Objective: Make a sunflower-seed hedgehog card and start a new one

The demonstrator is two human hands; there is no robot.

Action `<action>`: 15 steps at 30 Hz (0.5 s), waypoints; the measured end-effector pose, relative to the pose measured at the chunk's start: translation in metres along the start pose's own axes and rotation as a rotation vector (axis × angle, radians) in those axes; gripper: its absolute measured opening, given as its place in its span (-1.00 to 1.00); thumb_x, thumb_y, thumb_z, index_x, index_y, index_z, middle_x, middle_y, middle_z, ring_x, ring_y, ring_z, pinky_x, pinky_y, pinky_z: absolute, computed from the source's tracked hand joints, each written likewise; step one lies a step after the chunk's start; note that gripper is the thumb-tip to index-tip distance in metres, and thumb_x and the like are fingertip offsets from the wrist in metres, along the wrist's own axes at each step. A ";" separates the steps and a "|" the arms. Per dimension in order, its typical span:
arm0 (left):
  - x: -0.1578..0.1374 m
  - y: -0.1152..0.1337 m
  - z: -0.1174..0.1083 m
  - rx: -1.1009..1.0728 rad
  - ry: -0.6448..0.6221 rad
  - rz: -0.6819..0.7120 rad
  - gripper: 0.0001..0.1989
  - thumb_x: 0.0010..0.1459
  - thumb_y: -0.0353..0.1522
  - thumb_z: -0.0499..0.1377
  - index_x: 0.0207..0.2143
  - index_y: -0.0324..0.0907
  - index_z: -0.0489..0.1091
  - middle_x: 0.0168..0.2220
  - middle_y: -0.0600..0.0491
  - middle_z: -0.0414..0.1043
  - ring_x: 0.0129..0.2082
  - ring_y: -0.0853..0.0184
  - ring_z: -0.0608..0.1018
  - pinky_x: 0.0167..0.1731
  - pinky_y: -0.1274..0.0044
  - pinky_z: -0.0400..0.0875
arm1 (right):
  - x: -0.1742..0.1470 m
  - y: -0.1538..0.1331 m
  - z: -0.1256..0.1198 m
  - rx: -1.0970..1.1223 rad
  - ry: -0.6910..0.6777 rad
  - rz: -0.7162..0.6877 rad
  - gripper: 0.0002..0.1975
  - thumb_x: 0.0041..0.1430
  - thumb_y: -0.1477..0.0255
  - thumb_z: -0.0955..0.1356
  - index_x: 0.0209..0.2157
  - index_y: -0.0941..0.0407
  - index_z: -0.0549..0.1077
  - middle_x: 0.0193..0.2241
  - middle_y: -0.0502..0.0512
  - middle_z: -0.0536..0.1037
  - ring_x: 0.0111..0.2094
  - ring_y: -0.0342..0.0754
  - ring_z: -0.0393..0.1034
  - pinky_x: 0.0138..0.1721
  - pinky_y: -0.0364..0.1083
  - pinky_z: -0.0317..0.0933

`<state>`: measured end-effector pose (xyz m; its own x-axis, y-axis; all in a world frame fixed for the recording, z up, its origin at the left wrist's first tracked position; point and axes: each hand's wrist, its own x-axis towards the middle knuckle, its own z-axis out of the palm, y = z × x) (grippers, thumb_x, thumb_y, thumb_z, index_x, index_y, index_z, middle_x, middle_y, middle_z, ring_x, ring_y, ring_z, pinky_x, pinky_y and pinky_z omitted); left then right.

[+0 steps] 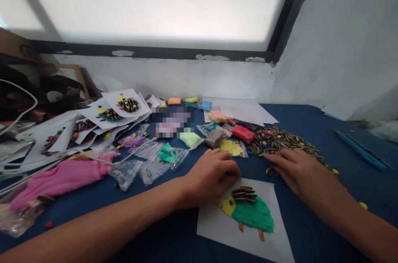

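Note:
A white sheet (214, 228) lies on the table with a hedgehog picture of modelling clay (253, 215): green body, yellow head, orange legs. Several sunflower seeds (244, 194) stand on its back as spines. My left hand (214, 174) rests at the sheet's upper left corner, fingers curled; its fingertips are hidden, so what it holds cannot be made out. Over the near edge of the sunflower seed pile (282, 138) reaches my right hand (298, 172), thumb and forefinger apart, close to a loose seed (269, 170).
Beyond the hands lie a red clay block (244, 133), yellow clay (230, 147) and a pale green packet (190, 138). Finished seed pictures (124, 107) are stacked at left, near pink clay (65, 178). Blue tweezers (362, 151) lie at right.

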<state>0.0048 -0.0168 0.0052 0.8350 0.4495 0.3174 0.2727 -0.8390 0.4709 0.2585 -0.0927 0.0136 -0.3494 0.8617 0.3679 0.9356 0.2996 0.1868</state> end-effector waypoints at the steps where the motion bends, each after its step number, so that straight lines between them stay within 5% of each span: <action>1: 0.000 0.000 0.000 0.003 0.000 0.002 -0.89 0.23 -0.45 0.15 -0.28 -0.17 0.49 -0.29 0.03 0.43 -0.27 0.32 0.42 -0.27 0.46 0.21 | 0.001 -0.002 -0.002 0.014 -0.006 -0.022 -0.66 0.29 0.48 0.21 -0.09 0.14 0.58 -0.32 0.22 0.54 -0.31 0.08 0.44 -0.31 0.07 0.38; 10: 0.000 -0.001 0.001 0.016 0.004 0.007 -0.88 0.25 -0.44 0.13 -0.29 -0.16 0.48 -0.28 0.04 0.45 -0.27 0.32 0.42 -0.26 0.45 0.21 | 0.003 -0.013 -0.012 0.220 -0.046 -0.071 -0.69 0.31 0.43 0.20 -0.30 0.05 0.58 -0.38 0.12 0.53 -0.37 -0.03 0.47 -0.41 -0.09 0.35; 15: 0.001 -0.002 0.001 0.005 0.017 0.011 -0.89 0.24 -0.44 0.14 -0.30 -0.17 0.47 -0.30 0.04 0.44 -0.29 0.32 0.41 -0.27 0.46 0.20 | 0.002 -0.015 -0.011 0.259 -0.072 -0.066 -0.69 0.31 0.45 0.20 -0.13 0.03 0.55 -0.25 0.15 0.53 -0.27 -0.01 0.48 -0.32 -0.05 0.38</action>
<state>0.0060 -0.0154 0.0037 0.8296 0.4454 0.3367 0.2657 -0.8453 0.4635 0.2437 -0.1001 0.0214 -0.4138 0.8610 0.2957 0.8961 0.4425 -0.0341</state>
